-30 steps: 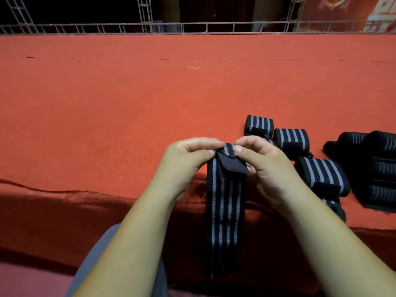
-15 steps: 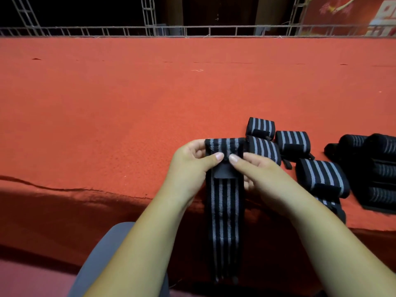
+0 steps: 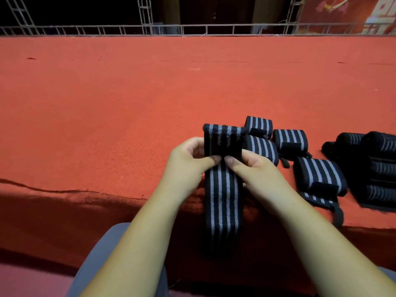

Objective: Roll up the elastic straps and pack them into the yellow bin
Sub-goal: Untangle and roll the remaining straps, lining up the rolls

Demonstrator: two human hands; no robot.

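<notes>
Head view looks down on a red-carpeted bench (image 3: 107, 114) with both forearms reaching in from below. The left hand (image 3: 188, 161) and the right hand (image 3: 257, 170) meet at one black elastic strap with grey stripes (image 3: 222, 200), held just above the bench's near edge. Each grip is closed on the strap: both thumbs press on its front side by side, almost touching, and the left fingers curl behind its left edge. The right fingers are mostly hidden behind the fabric. Above the thumbs the strap's upper end is turned over into a short, flat roll (image 3: 222, 140) that stands upright. Below them the loose length hangs straight down past the bench edge into shadow.

Just right of the hands, four finished rolled straps lie on the bench: one farthest back (image 3: 258, 124), one beside it (image 3: 290, 139), one touching the right hand (image 3: 262, 147), and a larger one nearer the edge (image 3: 320, 176) with a tail trailing off. Farther right sits a dark pile of more rolls (image 3: 375, 168), partly cut off by the frame. A grey trouser leg (image 3: 111, 249) shows under the left forearm. A metal truss railing (image 3: 192, 30) runs along the far side.
</notes>
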